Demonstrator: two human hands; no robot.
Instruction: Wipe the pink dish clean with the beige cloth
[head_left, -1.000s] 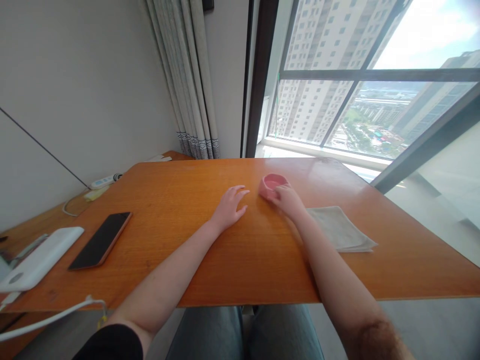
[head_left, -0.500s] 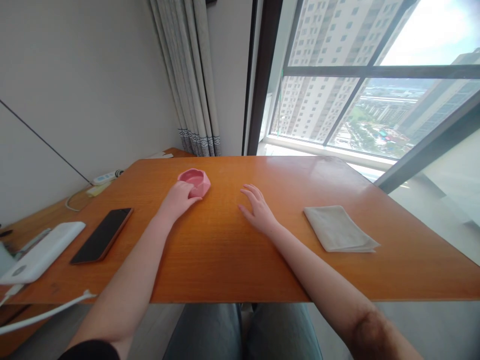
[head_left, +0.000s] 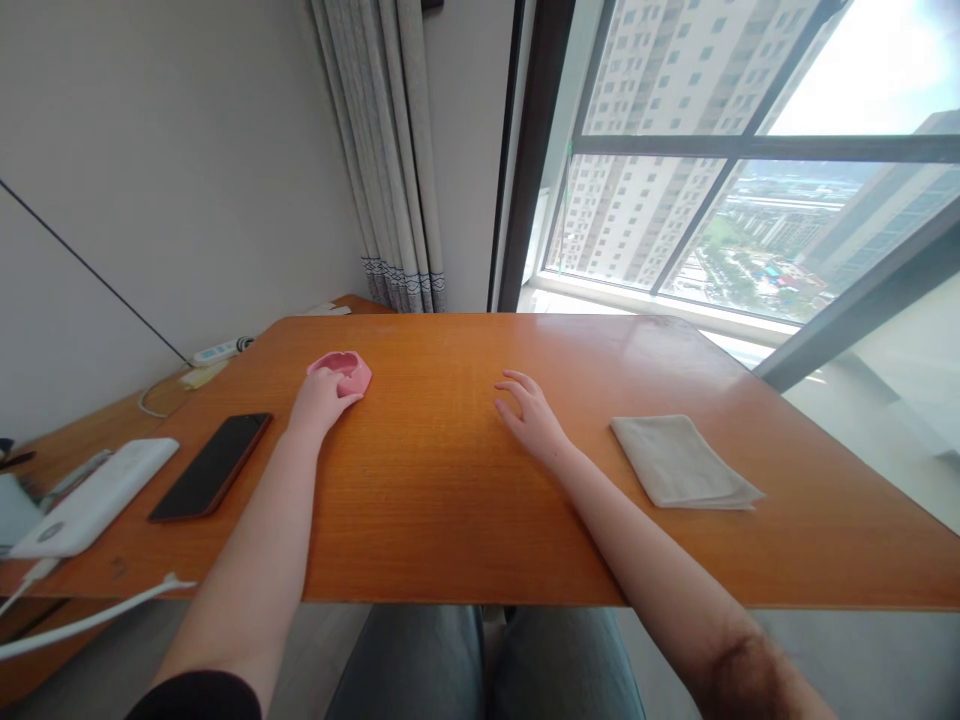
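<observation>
A pink faceted bowl, much like an ashtray [head_left: 355, 374], is at the left of the wooden table [head_left: 450, 500]. My left hand [head_left: 321, 398] grips its near side, with the thumb on the outer wall; the other fingers are partly hidden at the rim. Over the middle of the table, my right hand [head_left: 531, 415] is open with fingers apart and nothing in it. A folded pale grey cloth [head_left: 682, 462] lies to the right of that hand, apart from it.
A dark phone [head_left: 211, 468] lies left of my left forearm. Beyond it are a white power bank [head_left: 97, 498] and a white cable [head_left: 97, 622] at the table's left edge. A power strip [head_left: 217, 352] sits by the wall. Past the far edge are a curtain [head_left: 390, 150] and a window.
My left hand has moved left with the pink bowl, and slightly nearer to me. My right hand has shifted slightly right, still open.
</observation>
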